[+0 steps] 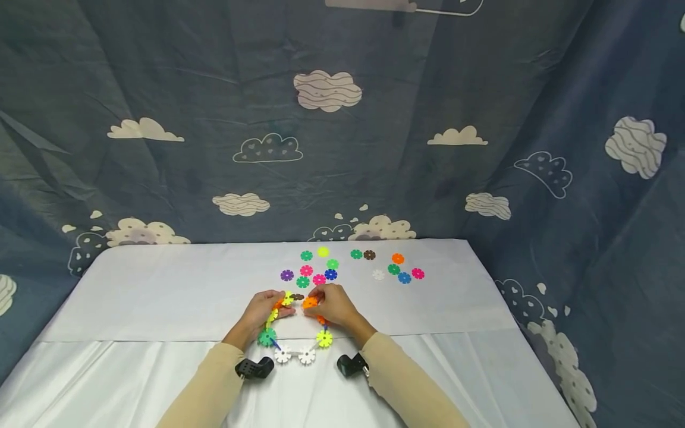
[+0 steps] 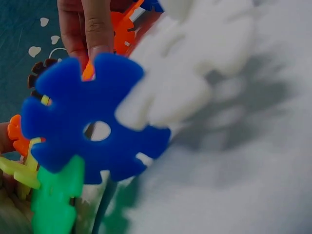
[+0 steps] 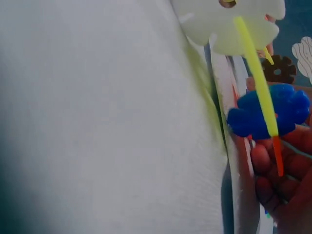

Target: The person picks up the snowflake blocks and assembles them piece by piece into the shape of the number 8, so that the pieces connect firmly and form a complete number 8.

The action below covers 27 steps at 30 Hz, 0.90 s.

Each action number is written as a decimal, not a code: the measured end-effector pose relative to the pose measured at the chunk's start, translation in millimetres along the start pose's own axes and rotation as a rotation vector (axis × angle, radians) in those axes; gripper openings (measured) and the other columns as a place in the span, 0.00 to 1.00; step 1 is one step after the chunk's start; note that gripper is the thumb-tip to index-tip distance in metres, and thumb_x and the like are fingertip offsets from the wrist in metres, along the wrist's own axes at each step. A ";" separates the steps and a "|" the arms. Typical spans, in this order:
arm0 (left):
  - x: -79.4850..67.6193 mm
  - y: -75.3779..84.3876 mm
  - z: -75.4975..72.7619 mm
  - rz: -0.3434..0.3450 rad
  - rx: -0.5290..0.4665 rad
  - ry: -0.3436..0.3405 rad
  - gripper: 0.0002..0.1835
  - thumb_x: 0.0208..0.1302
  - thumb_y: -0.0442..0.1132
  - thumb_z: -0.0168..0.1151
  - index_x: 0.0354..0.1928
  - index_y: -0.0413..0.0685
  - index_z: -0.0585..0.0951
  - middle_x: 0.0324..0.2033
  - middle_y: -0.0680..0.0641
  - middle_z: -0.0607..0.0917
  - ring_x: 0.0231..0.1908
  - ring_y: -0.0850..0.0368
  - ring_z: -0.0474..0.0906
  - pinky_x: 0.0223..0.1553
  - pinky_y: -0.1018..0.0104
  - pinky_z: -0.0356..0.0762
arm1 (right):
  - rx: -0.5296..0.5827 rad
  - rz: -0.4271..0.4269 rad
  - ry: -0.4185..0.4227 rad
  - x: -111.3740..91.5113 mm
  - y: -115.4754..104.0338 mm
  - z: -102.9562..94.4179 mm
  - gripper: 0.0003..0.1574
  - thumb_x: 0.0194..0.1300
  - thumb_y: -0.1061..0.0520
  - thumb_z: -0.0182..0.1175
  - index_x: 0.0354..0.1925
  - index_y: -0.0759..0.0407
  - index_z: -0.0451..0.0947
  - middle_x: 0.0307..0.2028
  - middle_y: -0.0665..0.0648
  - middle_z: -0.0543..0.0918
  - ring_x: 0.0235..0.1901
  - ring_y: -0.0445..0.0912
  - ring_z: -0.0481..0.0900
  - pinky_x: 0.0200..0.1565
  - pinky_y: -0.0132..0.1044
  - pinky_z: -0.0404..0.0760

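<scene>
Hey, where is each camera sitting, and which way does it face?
Head: worn on the head, facing forward and down at the disc chain, white table and cloud-printed curtain; left hand, right hand and both sleeves show.
Left wrist: worn there, facing past a close blue disc; left hand at lower left, the right hand's fingers at top.
Right wrist: worn there, facing past a white disc; right hand at lower right.
Shared: both wrist views catch the chain's brown disc.
</scene>
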<state>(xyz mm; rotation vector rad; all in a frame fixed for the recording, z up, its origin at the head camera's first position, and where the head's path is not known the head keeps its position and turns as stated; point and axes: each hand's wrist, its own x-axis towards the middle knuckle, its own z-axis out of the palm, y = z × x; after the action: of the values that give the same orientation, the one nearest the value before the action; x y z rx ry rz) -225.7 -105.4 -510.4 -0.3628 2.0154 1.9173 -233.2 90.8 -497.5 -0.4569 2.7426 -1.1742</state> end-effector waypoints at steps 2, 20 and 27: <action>0.2 0.6 0.2 -0.006 -0.003 0.000 0.14 0.74 0.41 0.50 0.47 0.35 0.74 0.38 0.41 0.80 0.31 0.56 0.85 0.40 0.69 0.82 | 0.019 0.022 0.015 -0.9 0.9 0.1 0.20 0.50 0.56 0.75 0.41 0.62 0.83 0.29 0.50 0.79 0.29 0.42 0.72 0.33 0.29 0.74; 0.2 3.1 1.8 -0.010 0.032 0.002 0.14 0.74 0.41 0.51 0.48 0.34 0.75 0.38 0.40 0.81 0.32 0.54 0.86 0.43 0.66 0.82 | 0.154 -0.062 0.041 -3.7 5.0 -4.0 0.21 0.50 0.62 0.74 0.45 0.62 0.84 0.34 0.53 0.83 0.29 0.42 0.73 0.32 0.29 0.76; -1.2 1.0 1.5 0.009 -0.004 -0.032 0.12 0.74 0.38 0.50 0.46 0.33 0.75 0.34 0.41 0.82 0.31 0.53 0.86 0.41 0.65 0.83 | 0.069 -0.046 -0.042 -3.1 2.8 -6.5 0.21 0.53 0.59 0.73 0.48 0.59 0.85 0.38 0.52 0.86 0.34 0.41 0.76 0.39 0.29 0.79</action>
<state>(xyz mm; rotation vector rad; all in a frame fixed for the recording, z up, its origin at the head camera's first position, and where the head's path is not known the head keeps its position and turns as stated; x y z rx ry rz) -224.9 -103.9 -509.0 -0.3226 1.9965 1.9213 -232.4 98.1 -495.1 -0.5334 2.6600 -1.2515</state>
